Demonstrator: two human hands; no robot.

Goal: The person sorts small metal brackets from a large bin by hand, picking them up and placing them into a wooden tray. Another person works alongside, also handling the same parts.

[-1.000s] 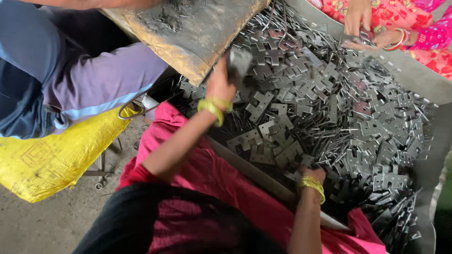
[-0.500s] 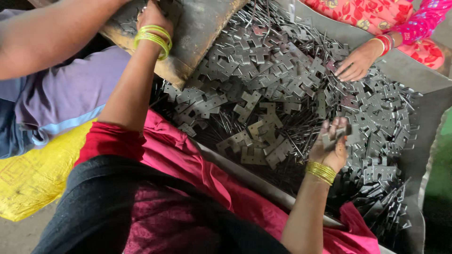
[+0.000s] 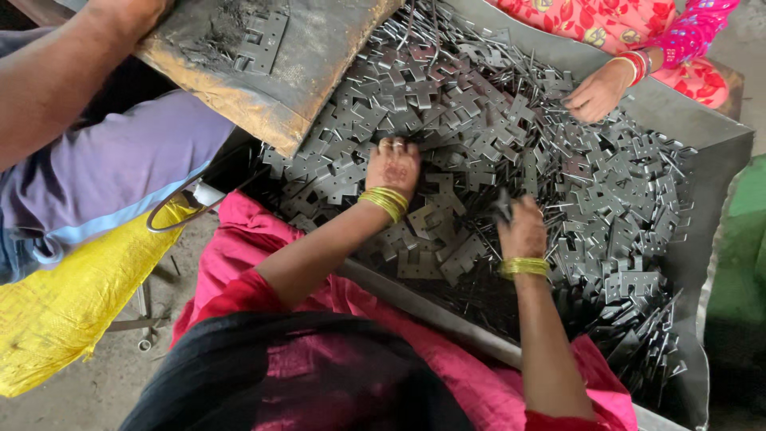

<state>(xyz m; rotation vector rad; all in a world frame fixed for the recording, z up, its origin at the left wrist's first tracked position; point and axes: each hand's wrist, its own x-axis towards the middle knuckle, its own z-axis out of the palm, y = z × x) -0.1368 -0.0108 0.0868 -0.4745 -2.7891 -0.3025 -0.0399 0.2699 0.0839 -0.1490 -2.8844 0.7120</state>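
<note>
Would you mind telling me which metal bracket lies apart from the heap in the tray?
The flat bracket on the dirty padded board at top left; all others lie heaped in the metal tray.

- The left hand (image 3: 392, 166) lies palm down with the fingers curled, rings on two fingers (image 3: 391, 144), and yellow bangles at the wrist.
- The left forearm is bare and runs back to a red sleeve.
- The right hand (image 3: 523, 227) is knuckles up, fingers bent downward and closed together, with yellow bangles at the wrist.
</note>
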